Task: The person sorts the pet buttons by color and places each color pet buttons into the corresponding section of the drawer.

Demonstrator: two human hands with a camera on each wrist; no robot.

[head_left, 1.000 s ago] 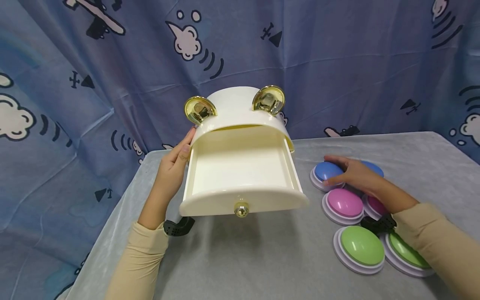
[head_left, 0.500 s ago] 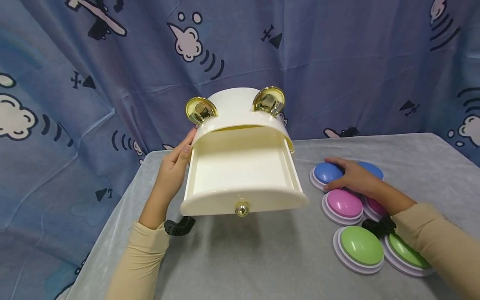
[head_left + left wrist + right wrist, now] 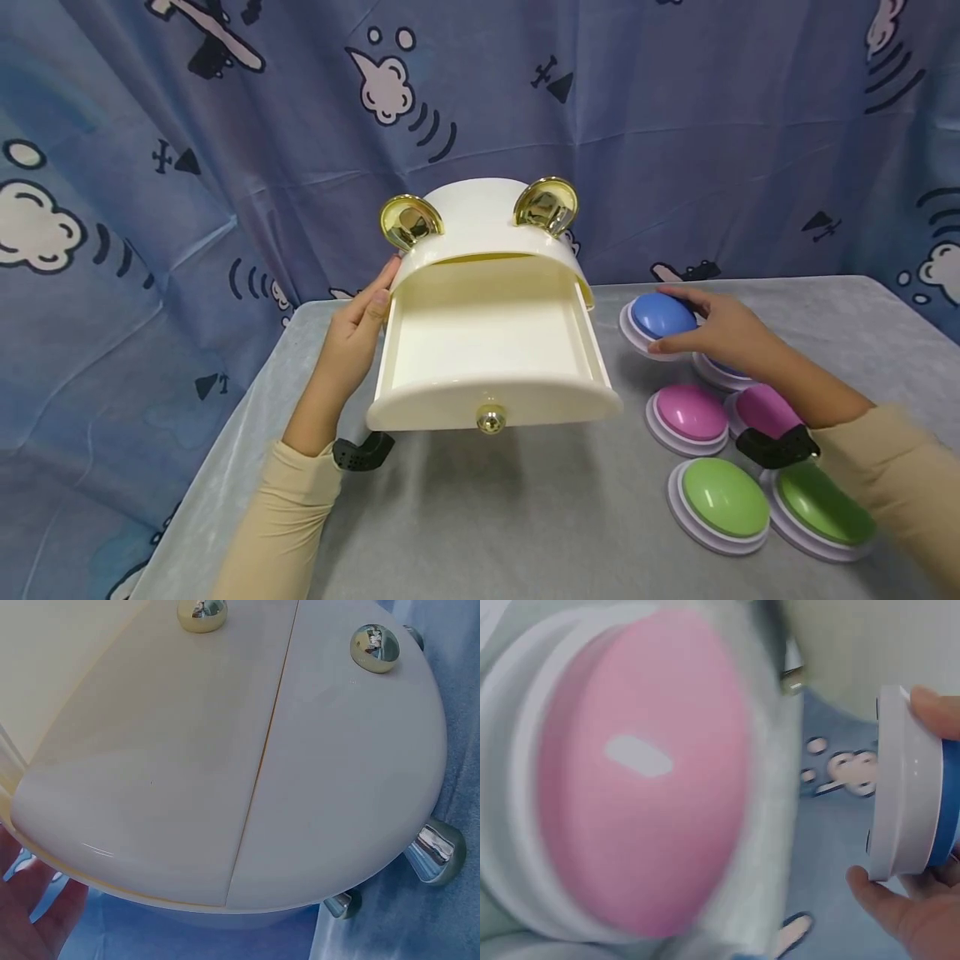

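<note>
Blue button (image 3: 663, 315) now off the table (image 3: 570, 525) (earlier flat there), in the grip of the right fingers (image 3: 690, 294)

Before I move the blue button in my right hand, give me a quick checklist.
1. Grip: ok, your right hand holds the blue button between thumb and fingers.
2. Lift: ok, it is off the table.
3. Drawer open: ok, the drawer is pulled out.
4. Cabinet support: ok, your left hand touches the side of the cabinet.
5. Button over the drawer: not ok, it is off to the right.
6. Room to close the drawer over it: cannot tell.
</note>
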